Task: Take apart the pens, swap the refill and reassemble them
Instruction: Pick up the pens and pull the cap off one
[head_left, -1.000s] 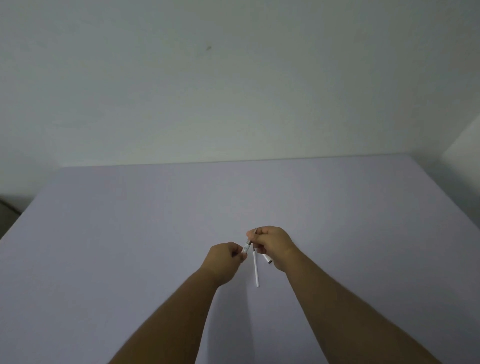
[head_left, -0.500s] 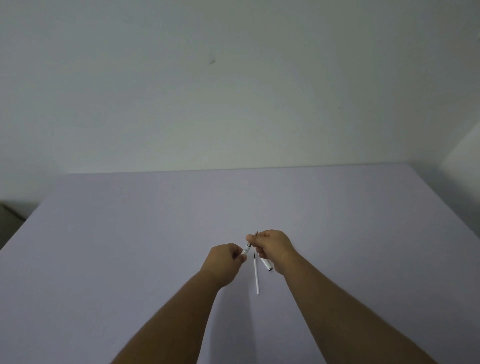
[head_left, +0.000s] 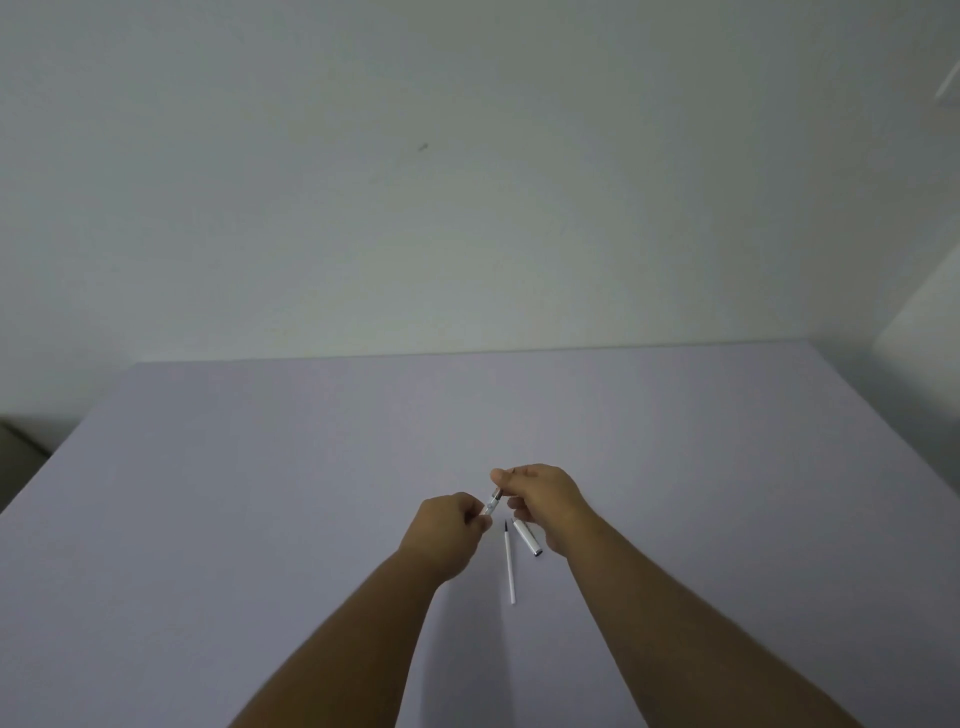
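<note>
A slim white pen (head_left: 492, 502) is held above the table between both hands. My left hand (head_left: 447, 532) pinches its lower end, and my right hand (head_left: 543, 499) pinches its upper, darker end; most of the pen is hidden inside the fingers. Just below the hands a thin white refill (head_left: 509, 564) with a dark tip lies on the table, pointing away from me. Beside it, under my right wrist, lies a short white pen cap (head_left: 527, 537) with a dark end.
The lavender table (head_left: 260, 493) runs back to a plain white wall (head_left: 467, 182). Its left edge drops off near a dark object (head_left: 15, 457), and a white surface (head_left: 924, 332) rises at the right.
The view has tilted so the hands sit lower. My right hand has lifted off the loose parts, so the refill and the cap now show fully on the table.
</note>
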